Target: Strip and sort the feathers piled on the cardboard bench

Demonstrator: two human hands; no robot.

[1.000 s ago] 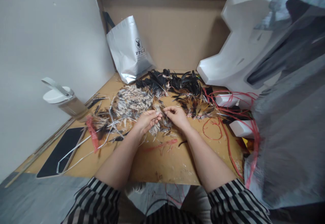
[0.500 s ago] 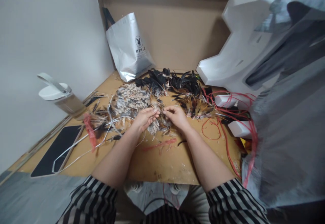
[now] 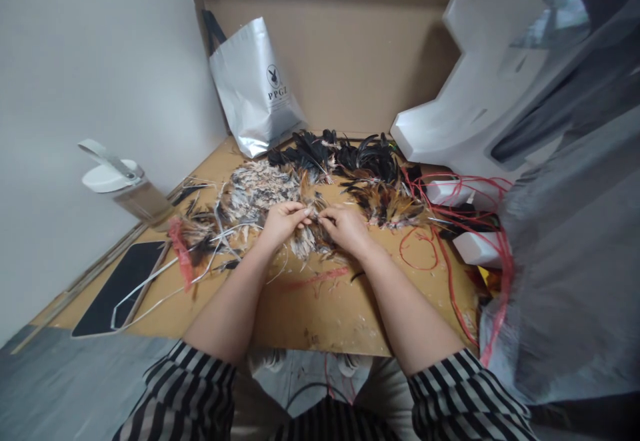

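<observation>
My left hand (image 3: 284, 223) and my right hand (image 3: 345, 226) meet over the middle of the table, fingertips nearly touching. Both pinch small brown-and-grey feathers (image 3: 311, 195); the exact pieces between the fingertips are hard to make out. Behind my left hand lies a pile of pale grey-brown feathers (image 3: 257, 191). Bundles of black feathers (image 3: 367, 159) sit at the back, with golden-brown feathers (image 3: 393, 204) to the right of my right hand. A strip of red plastic string (image 3: 320, 277) lies on the table between my forearms.
A silver bag (image 3: 250, 87) leans at the back left. At left stand a lidded cup (image 3: 143, 201) and a dark tablet-like slab (image 3: 115, 287) crossed by white strips. Red strings (image 3: 447, 287) tangle at right beside white foam pieces (image 3: 480, 249). The wooden table (image 3: 300, 324) ends near my lap.
My right hand has turned in slightly and its fingers sit closer to my left fingertips. The view has shifted a little; the feather piles look the same.
</observation>
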